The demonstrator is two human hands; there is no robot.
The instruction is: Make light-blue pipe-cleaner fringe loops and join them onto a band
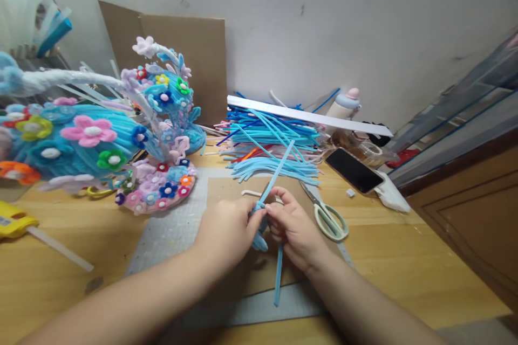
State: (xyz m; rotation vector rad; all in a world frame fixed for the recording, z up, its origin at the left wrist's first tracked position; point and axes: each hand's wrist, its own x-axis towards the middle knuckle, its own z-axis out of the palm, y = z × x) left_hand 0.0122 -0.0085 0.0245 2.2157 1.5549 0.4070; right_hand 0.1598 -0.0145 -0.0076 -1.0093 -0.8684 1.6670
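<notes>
In the head view, the left hand was pinching a small light-blue piece between thumb and fingers, just above the cardboard sheet. The right hand met it, thumb and forefinger pinched together at the same spot, its other fingers curled in. A light-blue fuzzy stem rose from that grip, slanting away to the right; a blue tail hung below the right hand (whether it was the same length, I could not tell). The close double pinch probably kept the joint from slipping while leaving the long end free.

The cardboard sheet lay on a grey mat, presumably to shield the desk. Scissors rested just beside the right hand, likely for an easy reach. A pile of stems lay beyond the hands, a white strip across its top, perhaps weighing it down. A flower-covered ornament stood to the left.
</notes>
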